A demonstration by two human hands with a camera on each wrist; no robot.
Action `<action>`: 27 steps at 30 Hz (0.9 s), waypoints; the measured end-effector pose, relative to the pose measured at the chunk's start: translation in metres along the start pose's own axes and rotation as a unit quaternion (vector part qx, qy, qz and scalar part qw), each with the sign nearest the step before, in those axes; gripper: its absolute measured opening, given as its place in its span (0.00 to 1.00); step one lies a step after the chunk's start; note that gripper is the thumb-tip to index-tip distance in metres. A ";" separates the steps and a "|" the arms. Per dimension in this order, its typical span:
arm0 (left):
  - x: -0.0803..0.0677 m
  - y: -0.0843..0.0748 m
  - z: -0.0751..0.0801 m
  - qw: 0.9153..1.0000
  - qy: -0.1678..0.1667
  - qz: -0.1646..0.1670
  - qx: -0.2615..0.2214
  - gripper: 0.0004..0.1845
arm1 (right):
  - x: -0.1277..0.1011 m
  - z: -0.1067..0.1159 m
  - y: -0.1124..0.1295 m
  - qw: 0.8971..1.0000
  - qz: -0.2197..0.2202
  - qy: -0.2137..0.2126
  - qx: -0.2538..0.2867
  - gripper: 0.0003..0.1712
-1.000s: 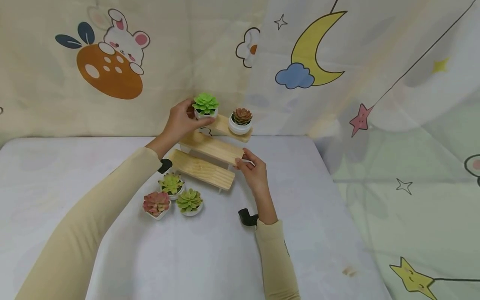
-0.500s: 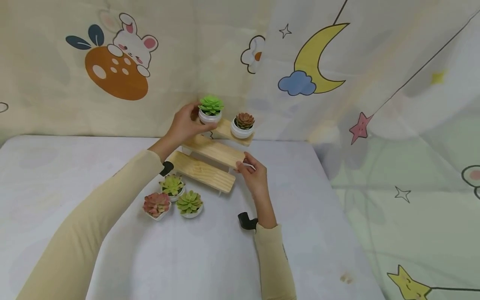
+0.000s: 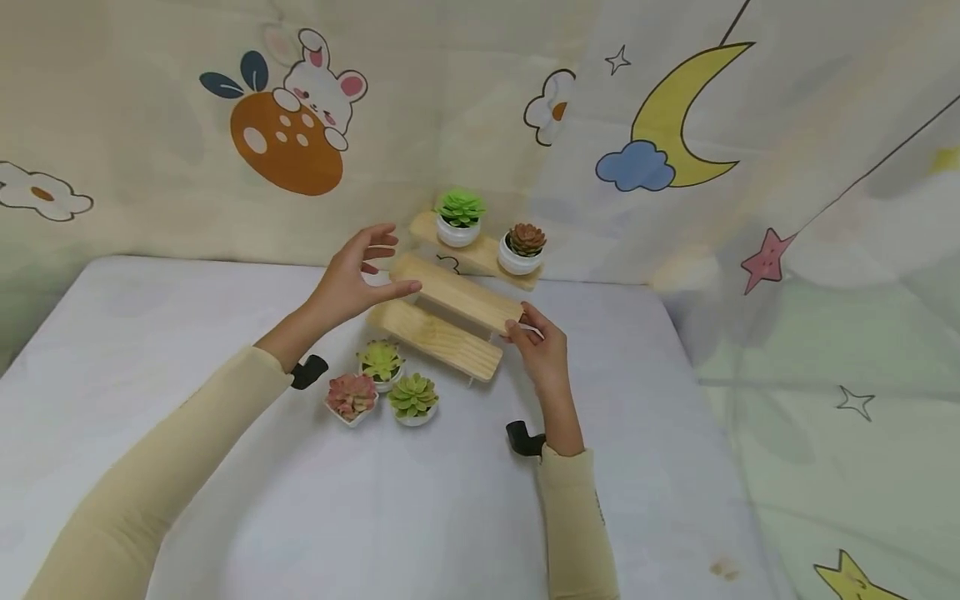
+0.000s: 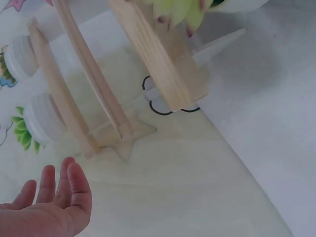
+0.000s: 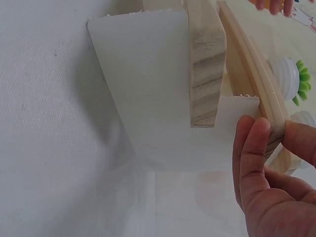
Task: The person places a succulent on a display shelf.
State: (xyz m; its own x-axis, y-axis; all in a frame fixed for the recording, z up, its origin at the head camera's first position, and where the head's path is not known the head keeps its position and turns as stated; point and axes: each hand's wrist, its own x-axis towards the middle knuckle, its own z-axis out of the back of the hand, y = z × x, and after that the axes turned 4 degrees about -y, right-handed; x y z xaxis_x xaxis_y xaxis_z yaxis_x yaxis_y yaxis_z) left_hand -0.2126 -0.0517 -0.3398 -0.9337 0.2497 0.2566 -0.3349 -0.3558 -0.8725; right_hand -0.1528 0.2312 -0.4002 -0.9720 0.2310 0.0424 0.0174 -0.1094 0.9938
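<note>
A three-tier wooden shelf stands at the back of the table. On its top tier sit a bright green succulent and a red-brown succulent, both in white pots. My left hand hovers open with spread fingers by the left end of the middle plank, holding nothing. In the left wrist view the left hand floats below the shelf's side. My right hand pinches the right end of the middle plank; the right wrist view shows its fingers wrapped on the plank's edge.
Three small potted succulents stand on the white table left of the shelf's bottom tier: a yellow-green one, a pink one and a green one. A printed curtain hangs behind and to the right.
My left hand has let go of the bright green succulent, now standing on the top tier, and has drawn back down and left, open. My right hand stays on the middle plank.
</note>
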 end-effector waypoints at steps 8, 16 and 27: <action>-0.040 0.001 0.009 1.000 -0.012 -0.022 -0.002 0.41 | 0.001 0.000 0.001 1.000 -0.002 0.000 0.003 0.30; -0.098 0.014 0.005 0.999 -0.036 0.004 0.025 0.43 | 0.000 -0.002 -0.001 1.000 -0.012 0.010 -0.007 0.31; -0.150 0.026 -0.014 0.979 -0.004 0.155 0.129 0.52 | 0.002 -0.002 0.000 1.000 -0.023 0.004 -0.001 0.30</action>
State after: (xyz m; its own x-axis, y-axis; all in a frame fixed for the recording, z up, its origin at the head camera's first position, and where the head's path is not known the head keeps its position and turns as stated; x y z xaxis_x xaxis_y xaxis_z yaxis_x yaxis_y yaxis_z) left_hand -0.0791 -0.0857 -0.4072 -0.9962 0.0876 -0.0002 -0.0551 -0.6294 -0.7751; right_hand -0.1549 0.2301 -0.4003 -0.9736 0.2283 -0.0034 -0.0271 -0.1009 0.9945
